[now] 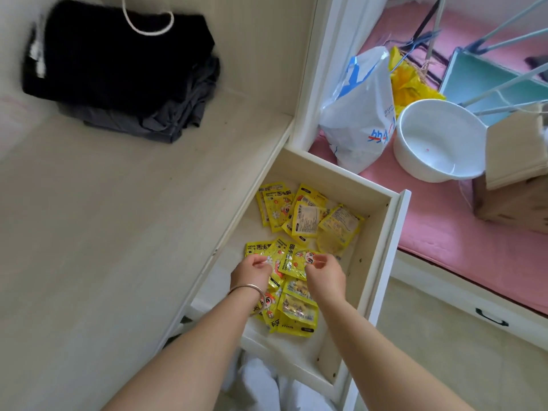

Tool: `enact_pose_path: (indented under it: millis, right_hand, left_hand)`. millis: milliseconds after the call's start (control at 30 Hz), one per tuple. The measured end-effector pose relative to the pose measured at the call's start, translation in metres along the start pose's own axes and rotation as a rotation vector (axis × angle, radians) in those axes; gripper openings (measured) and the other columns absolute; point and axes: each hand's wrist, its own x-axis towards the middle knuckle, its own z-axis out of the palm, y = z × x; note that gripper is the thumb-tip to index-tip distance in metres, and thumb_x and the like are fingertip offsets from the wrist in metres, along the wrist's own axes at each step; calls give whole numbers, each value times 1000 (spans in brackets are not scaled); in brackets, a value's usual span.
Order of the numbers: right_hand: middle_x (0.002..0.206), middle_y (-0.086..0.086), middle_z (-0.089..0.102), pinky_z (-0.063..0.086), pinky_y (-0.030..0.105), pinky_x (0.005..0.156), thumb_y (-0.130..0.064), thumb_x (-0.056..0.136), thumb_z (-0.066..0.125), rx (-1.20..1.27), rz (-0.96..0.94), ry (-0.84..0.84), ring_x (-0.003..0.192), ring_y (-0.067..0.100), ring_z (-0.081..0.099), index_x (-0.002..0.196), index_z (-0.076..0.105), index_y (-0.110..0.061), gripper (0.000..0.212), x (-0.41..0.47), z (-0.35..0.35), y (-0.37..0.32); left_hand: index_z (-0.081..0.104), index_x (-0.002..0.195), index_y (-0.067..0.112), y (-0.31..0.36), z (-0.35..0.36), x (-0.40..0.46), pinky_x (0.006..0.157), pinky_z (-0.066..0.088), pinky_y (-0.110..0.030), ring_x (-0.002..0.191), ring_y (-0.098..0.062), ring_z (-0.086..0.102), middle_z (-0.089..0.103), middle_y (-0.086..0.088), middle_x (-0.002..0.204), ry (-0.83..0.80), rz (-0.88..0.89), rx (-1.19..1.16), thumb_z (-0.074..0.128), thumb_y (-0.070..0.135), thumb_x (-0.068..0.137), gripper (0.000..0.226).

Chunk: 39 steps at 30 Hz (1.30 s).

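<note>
Yellow packets (292, 264) in drawer (382, 241) | left hand (252, 272), right hand (324, 274) both pinching them

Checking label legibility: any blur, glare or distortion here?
Head view: black clothes are blur-smeared at top left; the wide angle skews the drawer lines; the yellow packets pinched by left hand and right hand look fairly sharp with a slight sheen; soft light, faint shadows.

Clock from drawer (382, 247) centre. Centre is taken: my left hand (252, 272) and right hand (324, 275) pinch one packet (292, 262) there. Far packet pile (305, 215) at 12–1, near packet pile (296, 310) at 6. Bare gap between the piles at 10. Walls close 12 and 3. Shelf (118, 232) edge overhangs 9. Bare drawer floor at 4–5, thin strip at 8. From above I see clear access.
</note>
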Motion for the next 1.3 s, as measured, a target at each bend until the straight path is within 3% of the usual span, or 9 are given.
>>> enact_pose_path:
  millis: [67,167,267,367,500,633,800,967,1300]
  right_hand:
    - [116,1,59,55,43,83,-17,88,50,-26,-124,6,98,20,60,120,54,-18,32,-21,-3,-18]
    - [116,-1,59,49,37,88,-18,87,50,-110,-314,3,106,18,56,119,55,-19,32,-47,-8,-42]
    - [117,-1,59,46,34,91,-18,88,50,-179,-477,-16,111,18,54,120,54,-18,32,-65,-12,-62]
    - [116,-1,58,44,30,88,-19,89,51,-231,-624,-63,111,18,54,119,54,-17,30,-81,-15,-78]
    - [118,-2,57,42,28,88,-21,89,52,-326,-827,-166,113,17,53,122,53,-20,33,-109,-13,-97]
    - [125,-1,54,41,30,93,-25,89,54,-455,-1070,-332,118,18,49,130,48,-20,42,-149,7,-106]
    - [132,-1,51,39,32,102,-29,90,53,-550,-1168,-562,125,18,43,137,42,-20,49,-214,48,-94]
    - [132,-1,50,39,32,99,-32,91,51,-685,-1297,-767,125,18,43,135,41,-21,47,-292,92,-64]
    - [126,-2,53,42,31,93,-28,92,50,-816,-1519,-1010,119,18,50,126,50,-21,35,-460,173,42]
  left_hand:
    - [65,102,22,7,-10,-14,84,48,-27,92,-19,63,70,-1,103,3,72,0,59,20,85,19]
    - [64,92,26,21,-29,-35,86,49,-30,92,-19,66,69,0,91,25,170,-25,60,21,84,10]
    - [65,96,23,31,-49,-54,86,47,-26,88,-16,63,65,2,87,103,264,-68,61,20,85,13]
    - [65,103,19,36,-70,-76,79,43,-19,86,-15,61,64,3,87,228,314,-104,62,20,86,18]
    - [60,112,19,21,-101,-110,84,47,-24,93,-14,63,65,2,107,450,313,-147,66,25,84,30]
    - [51,123,23,-13,-132,-152,88,48,-26,103,-11,59,54,6,121,666,273,-171,64,31,84,41]
    - [50,123,26,-77,-163,-208,89,50,-29,99,-9,61,52,7,123,847,149,-225,61,31,86,38]
    - [52,123,24,-159,-190,-271,89,50,-29,85,-9,58,55,4,120,1037,-18,-343,61,26,87,37]
    - [58,117,15,-336,-220,-407,85,46,-28,80,-14,58,61,-4,115,1313,-259,-565,60,17,88,30]
